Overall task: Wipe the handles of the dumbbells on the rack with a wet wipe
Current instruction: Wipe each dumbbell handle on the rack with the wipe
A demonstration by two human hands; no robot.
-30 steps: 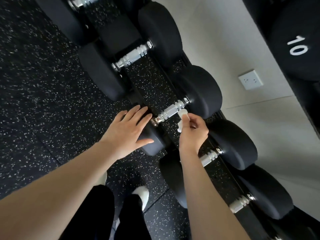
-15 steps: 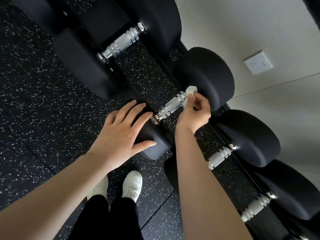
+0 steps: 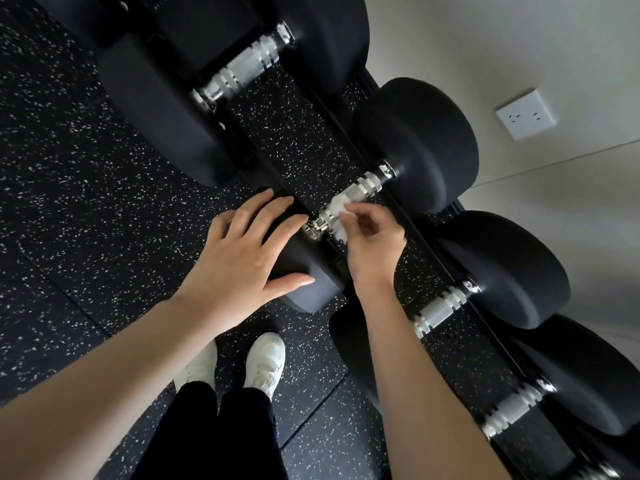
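Note:
Black dumbbells with knurled silver handles lie side by side on a low rack [image 3: 415, 233]. My right hand [image 3: 374, 244] pinches a small white wet wipe [image 3: 337, 211] against the handle [image 3: 360, 192] of the middle dumbbell, near its front end. My left hand [image 3: 249, 251] lies flat with spread fingers on that dumbbell's near black head [image 3: 311, 289]. A larger dumbbell's handle [image 3: 242, 71] is above. Two smaller dumbbells' handles [image 3: 443, 306] [image 3: 512, 408] are at the lower right.
The floor [image 3: 69, 202] is black rubber with white speckles. A pale wall with a white socket [image 3: 524, 114] runs behind the rack on the right. My white shoes [image 3: 266, 358] and dark trousers stand just in front of the rack.
My right hand slid the wipe along the handle from the far end by the rear head toward the near end. My left hand stayed on the front head. The view shifted closer.

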